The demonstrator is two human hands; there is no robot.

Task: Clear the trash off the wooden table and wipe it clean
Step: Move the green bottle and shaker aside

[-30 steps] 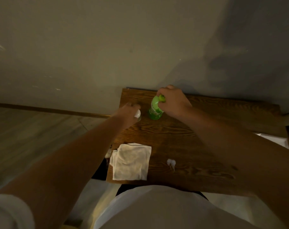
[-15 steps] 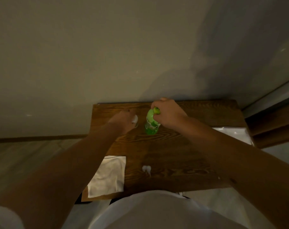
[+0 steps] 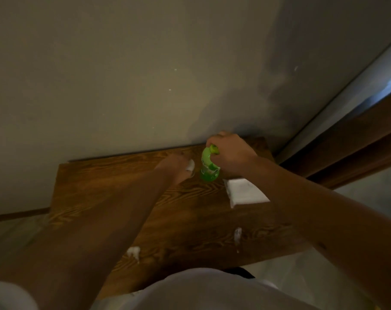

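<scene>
A small green plastic bottle (image 3: 209, 167) stands near the back edge of the wooden table (image 3: 105, 189). My right hand (image 3: 231, 154) is closed over its top and cap. Just to the left of the bottle, my left hand (image 3: 176, 167) is closed around a small white object (image 3: 190, 164); what it is cannot be told. A white folded sheet (image 3: 246, 192) lies on the table under my right wrist. Two small white scraps (image 3: 133, 251) (image 3: 237, 234) lie near the front edge.
A plain wall (image 3: 145, 74) rises directly behind the table. Dark wooden furniture (image 3: 357, 151) stands to the right of it. Pale flooring (image 3: 8, 233) shows on the left. My left forearm hides much of the table's left front.
The view has swung and tilted, so the table sits differently in frame. Both hands keep the same grips. The large white cloth is now out of sight and the white folded sheet has appeared.
</scene>
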